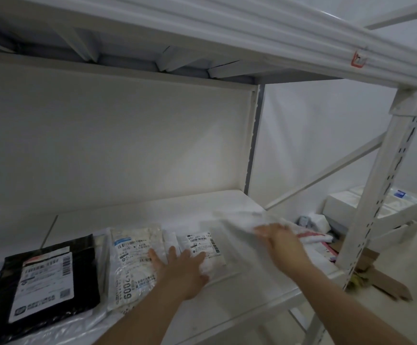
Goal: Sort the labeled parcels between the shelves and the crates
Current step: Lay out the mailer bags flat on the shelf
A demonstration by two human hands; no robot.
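Several labeled parcels lie on the white shelf (152, 210). A black parcel (45, 287) with a white label is at the left, and a clear bagged parcel (132, 265) lies beside it. My left hand (180, 267) rests flat, fingers spread, on a white parcel (202, 245) with a barcode label. To the right, my right hand (279, 240) lies on a blurred white parcel (237, 230) at the shelf's right end; whether its fingers grip the parcel is unclear.
An upper shelf (202, 33) hangs close overhead. The rack's perforated upright (386, 183) stands at the right. Beyond it, on the floor, are white boxes (346, 205), flattened cardboard (376, 275) and loose packages (314, 220).
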